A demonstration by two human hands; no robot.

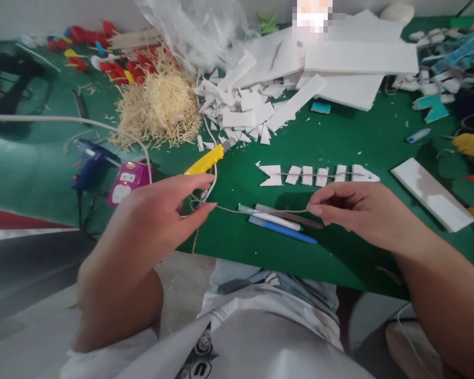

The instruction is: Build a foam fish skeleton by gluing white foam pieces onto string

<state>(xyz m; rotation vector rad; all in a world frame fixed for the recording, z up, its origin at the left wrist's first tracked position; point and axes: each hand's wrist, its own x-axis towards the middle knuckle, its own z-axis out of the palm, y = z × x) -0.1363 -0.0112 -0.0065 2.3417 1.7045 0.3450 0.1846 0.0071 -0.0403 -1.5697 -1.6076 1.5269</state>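
Note:
A thin grey string (256, 211) stretches between my two hands above the table's front edge. My left hand (161, 202) has its thumb and forefinger apart, with a tangle of the string (200, 199) between them and its other fingers curled, mostly hidden. My right hand (351, 208) pinches the string between thumb and fingertips. Beyond the string lies a fish skeleton (307, 175) of white foam pieces in a row, a string running along its middle. A yellow utility knife (207, 159) rests just past my left fingers. Below the string are a blue pen (282, 230), a white pen (278, 217) and a grey pen (300, 216).
White foam scraps (240, 108) and foam sheets (359, 58) lie at the back, beside a heap of wood shavings (161, 108). On the left are a blue glue gun (90, 163) and a magenta power box (130, 179). A foam strip (432, 193) and a yellow tool (472, 150) lie right.

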